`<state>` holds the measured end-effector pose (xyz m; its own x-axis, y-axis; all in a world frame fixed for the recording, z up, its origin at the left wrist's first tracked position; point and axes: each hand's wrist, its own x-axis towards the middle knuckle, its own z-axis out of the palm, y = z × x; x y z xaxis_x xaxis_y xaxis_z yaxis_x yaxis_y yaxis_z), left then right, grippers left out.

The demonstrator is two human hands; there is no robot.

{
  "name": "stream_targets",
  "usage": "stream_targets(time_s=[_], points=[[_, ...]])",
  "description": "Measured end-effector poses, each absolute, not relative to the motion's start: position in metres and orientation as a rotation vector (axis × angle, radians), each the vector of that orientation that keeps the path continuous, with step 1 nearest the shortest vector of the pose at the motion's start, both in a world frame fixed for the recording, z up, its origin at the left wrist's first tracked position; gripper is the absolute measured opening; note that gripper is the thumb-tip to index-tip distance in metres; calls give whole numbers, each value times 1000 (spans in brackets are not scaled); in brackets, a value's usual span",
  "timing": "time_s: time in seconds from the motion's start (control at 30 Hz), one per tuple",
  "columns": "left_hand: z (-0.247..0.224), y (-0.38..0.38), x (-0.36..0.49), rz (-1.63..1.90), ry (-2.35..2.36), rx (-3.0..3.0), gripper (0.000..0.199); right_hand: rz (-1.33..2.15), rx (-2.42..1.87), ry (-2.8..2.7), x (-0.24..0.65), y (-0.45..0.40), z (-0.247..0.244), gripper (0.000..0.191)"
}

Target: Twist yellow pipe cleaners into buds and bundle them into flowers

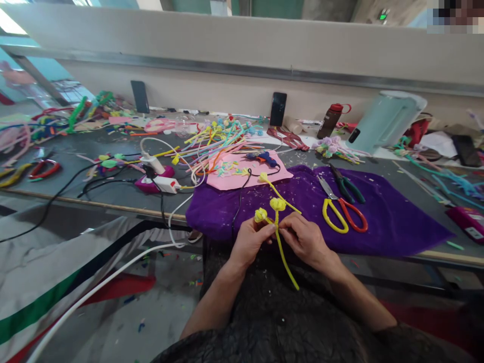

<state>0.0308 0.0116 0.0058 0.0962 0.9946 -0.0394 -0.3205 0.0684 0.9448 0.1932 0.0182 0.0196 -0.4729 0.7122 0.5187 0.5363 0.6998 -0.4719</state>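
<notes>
Just off the table's front edge, my left hand (251,239) pinches yellow pipe-cleaner flowers by their stems. Two fluffy yellow heads, one upright (278,204) and one to its left (260,215), stick up above the fingers. A long yellow stem (287,264) hangs below, over the dark apron. My right hand (304,239) is closed at the same joint, its fingertips partly hidden. Beyond the hands, another yellow pipe-cleaner flower (282,192) lies on the purple cloth (393,217). Scissors (336,204) with yellow and red handles and dark-handled pliers (348,186) rest to the right.
A blue glue gun (266,159) lies on a pink sheet (223,179) with small scraps. Power strips (162,182) with trailing cables sit at left. Loose pipe cleaners (215,136), a phone (278,109), a brown bottle (329,121) and a pale green jug (389,121) stand behind.
</notes>
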Motion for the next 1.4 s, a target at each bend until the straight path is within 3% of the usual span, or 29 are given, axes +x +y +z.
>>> stream_targets(time_s=[0.57, 0.87, 1.17, 1.4], points=[[3, 10, 31, 1343, 1176, 1234, 15, 91, -1131, -2154, 183, 17, 11, 16], [3, 5, 32, 1397, 1279, 1376, 12, 530, -1102, -1952, 179, 11, 23, 14], [-2, 5, 40, 1569, 1265, 1158, 13, 34, -913, -2003, 168, 14, 4, 9], [-3, 4, 43, 1714, 1222, 1027, 11, -21, -938, -2016, 162, 17, 7, 13]])
